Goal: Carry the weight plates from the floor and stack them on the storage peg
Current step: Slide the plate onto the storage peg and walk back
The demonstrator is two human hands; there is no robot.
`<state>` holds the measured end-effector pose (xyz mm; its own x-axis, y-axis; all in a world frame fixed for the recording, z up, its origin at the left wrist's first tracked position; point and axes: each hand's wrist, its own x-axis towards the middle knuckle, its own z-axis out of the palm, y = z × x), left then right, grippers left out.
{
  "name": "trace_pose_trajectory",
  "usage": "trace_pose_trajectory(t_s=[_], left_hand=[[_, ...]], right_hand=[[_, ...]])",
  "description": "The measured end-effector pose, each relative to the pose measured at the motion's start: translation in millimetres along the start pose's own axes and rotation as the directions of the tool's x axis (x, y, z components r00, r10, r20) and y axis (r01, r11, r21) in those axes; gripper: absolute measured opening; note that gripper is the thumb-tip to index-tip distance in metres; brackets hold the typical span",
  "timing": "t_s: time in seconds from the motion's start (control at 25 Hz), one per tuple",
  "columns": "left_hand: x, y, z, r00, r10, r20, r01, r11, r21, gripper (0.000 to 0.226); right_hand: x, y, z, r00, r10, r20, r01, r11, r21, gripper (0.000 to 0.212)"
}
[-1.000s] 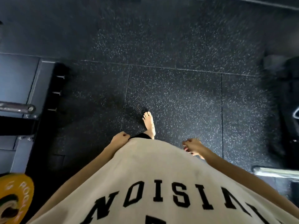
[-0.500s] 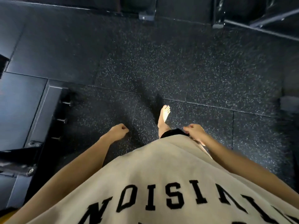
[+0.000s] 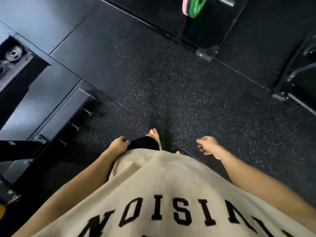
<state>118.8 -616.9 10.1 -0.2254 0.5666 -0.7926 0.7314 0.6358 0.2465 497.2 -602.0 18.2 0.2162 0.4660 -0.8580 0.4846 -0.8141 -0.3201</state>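
Both of my hands hang empty in front of my beige shirt as I walk barefoot over the speckled black rubber floor (image 3: pixel 179 93). My left hand (image 3: pixel 118 145) is loosely curled beside my black shorts and holds nothing. My right hand (image 3: pixel 207 146) hangs apart from my body with relaxed, slightly bent fingers. At the top edge, a green shape (image 3: pixel 195 6) and a pink shape (image 3: pixel 185 6) sit by a metal peg (image 3: pixel 224 2); whether they are plates I cannot tell. A yellow sliver (image 3: pixel 2 210) shows at the bottom left edge.
A black rack base (image 3: pixel 65 108) with short metal pins (image 3: pixel 77 126) lies to my left. A barbell sleeve end (image 3: pixel 13 53) shows at the far left. Black frame feet stand at the top (image 3: pixel 206 54) and right (image 3: pixel 280 96).
The view has swung and tilted, so the yellow plate at the bottom left has nearly left the frame and green and pink shapes have appeared at the top. My right hand has swung outward.
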Motion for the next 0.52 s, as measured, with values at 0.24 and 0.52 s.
trace_pose_trajectory(t_s=[0.24, 0.52], left_hand=[[112.9, 67.6, -83.6, 0.992, -0.049, 0.119, 0.048, 0.999, 0.011, 0.038], [223.1, 139.8, -276.1, 0.999, -0.037, -0.005, 0.036, 0.979, -0.2, 0.034]], right_hand=[[94.2, -172.6, -25.1, 0.999, -0.009, 0.04, 0.017, 0.981, -0.191, 0.015], [162.5, -433.0, -25.3, 0.964, -0.26, 0.051, 0.262, 0.904, -0.339, 0.017]])
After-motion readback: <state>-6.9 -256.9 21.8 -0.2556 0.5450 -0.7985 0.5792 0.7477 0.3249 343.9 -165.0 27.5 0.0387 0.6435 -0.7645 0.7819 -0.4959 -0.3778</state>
